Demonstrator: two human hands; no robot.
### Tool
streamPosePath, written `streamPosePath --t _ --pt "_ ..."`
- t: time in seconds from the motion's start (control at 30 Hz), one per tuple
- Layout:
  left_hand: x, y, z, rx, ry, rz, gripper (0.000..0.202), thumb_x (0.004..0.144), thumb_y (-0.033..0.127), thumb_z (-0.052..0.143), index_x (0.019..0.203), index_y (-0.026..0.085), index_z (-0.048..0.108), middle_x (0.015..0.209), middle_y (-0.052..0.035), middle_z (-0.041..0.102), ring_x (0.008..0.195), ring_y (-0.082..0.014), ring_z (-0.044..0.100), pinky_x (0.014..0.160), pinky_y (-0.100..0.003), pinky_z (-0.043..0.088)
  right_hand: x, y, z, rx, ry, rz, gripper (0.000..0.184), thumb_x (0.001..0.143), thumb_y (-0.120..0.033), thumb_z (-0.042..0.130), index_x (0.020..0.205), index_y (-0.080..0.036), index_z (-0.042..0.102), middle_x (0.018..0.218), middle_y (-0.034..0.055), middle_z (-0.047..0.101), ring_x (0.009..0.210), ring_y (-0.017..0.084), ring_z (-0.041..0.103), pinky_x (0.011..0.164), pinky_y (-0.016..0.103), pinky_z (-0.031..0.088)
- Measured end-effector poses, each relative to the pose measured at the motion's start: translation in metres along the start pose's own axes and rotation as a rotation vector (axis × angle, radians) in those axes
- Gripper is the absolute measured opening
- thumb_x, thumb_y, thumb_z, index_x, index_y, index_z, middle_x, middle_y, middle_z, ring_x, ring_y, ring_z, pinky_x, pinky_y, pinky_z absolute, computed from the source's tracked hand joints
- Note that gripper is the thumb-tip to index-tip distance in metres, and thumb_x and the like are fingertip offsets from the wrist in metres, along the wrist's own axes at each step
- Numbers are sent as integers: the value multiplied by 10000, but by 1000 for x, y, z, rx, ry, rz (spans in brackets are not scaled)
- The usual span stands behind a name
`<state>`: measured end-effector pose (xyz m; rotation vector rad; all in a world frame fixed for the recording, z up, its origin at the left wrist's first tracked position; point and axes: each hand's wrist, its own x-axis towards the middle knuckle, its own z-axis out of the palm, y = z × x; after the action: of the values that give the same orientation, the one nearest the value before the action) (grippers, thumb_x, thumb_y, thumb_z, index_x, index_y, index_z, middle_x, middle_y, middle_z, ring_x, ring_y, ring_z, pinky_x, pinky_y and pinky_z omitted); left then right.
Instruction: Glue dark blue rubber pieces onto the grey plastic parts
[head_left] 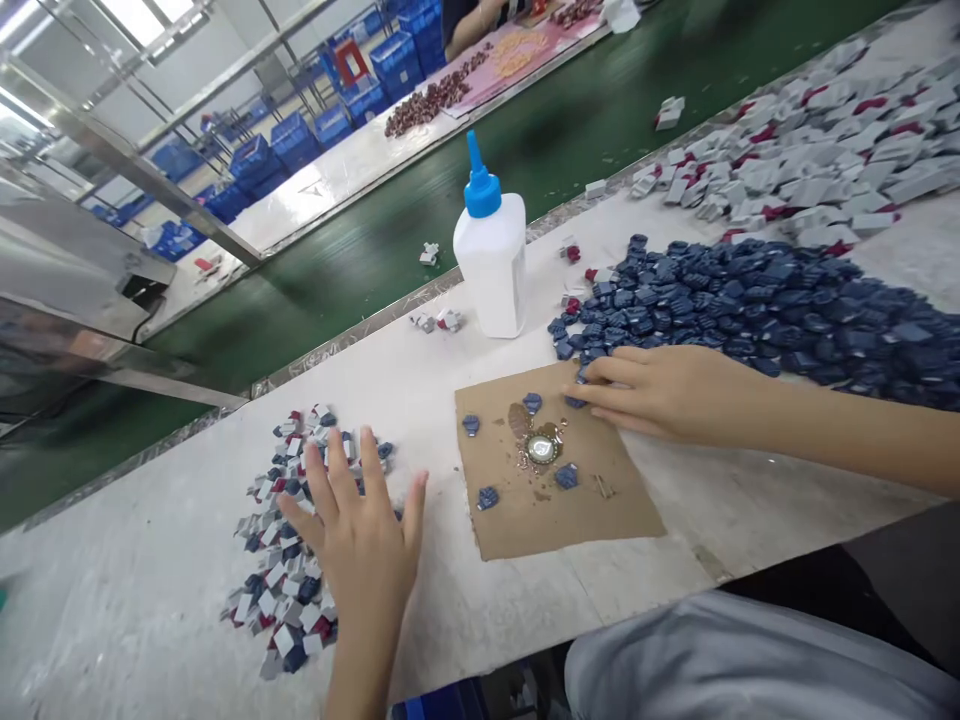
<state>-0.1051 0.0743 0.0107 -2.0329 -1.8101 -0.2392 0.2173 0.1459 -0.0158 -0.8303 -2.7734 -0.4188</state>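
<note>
At the far right corner of the brown card (555, 525), our right hand (667, 395) has narrow fingers by a blue piece (576, 402); we cannot tell if they pinch it; our left hand (367, 535) spreads wide beside the mixed pile (281, 575); we should touch lightly, away from the shiny little cap (541, 449).

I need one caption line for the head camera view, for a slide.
Right hand at a blue piece on the cardboard, left hand spread open near a mixed pile, white bottle behind.
</note>
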Motion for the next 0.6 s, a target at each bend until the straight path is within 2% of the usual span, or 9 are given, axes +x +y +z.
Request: streamPosePath --t 0.1,0.17,0.23,0.33,0.43,0.53,0.6 --pt "67 5 13 -190 -16 31 639 905 436 417 1389 20 388 1454 -249 384 1411 -347 222 1138 -497 136 6 3 7 12 -39 -19 277 924 -219 397 1061 -158 630 899 97 623 709 190 530 524 287 352" --pt "118 7 38 -333 -140 20 674 896 420 430 1411 -2 332 1474 -236 358 1404 -327 247 1142 -438 167 9 4 10 37 -77 -7 224 901 -208 430 984 -155 631 869 89 610 711 192 528 513 286 342" --pt "164 7 70 -496 -287 -83 714 870 369 488 1439 1 263 1514 -228 283 1419 -304 214 1149 -410 148 10 2 10 83 -99 11 173 884 -196 450 903 -150 616 852 82 601 736 194 540 528 286 358" --pt "212 8 111 -570 -347 -119 704 881 379 457 1432 -13 263 1490 -259 312 1392 -323 283 1105 -429 256 10 -1 9 178 -117 78 132 871 -196 475 887 -151 598 888 84 605 786 197 568 547 281 385" --pt "230 12 131 -629 -330 -84 564 903 379 397 1379 76 404 1426 -210 445 1320 -318 404 1066 -454 306 7 -3 6 274 -95 134 187 898 -267 480 1003 -161 594 951 83 612 812 192 587 537 271 393" --pt "229 15 131 -695 -316 -22 412 879 389 445 1197 167 583 1288 -140 588 1201 -291 512 1025 -437 351 -2 0 4 251 28 190 268 948 -330 412 1071 -161 580 950 79 623 819 186 589 578 277 409" --pt "224 14 127 -736 -303 -9 343 815 394 554 1079 189 629 1222 -119 621 1168 -288 521 1007 -425 365 -12 5 6 162 81 225 298 965 -334 369 1044 -153 592 900 77 626 795 192 580 592 289 402"
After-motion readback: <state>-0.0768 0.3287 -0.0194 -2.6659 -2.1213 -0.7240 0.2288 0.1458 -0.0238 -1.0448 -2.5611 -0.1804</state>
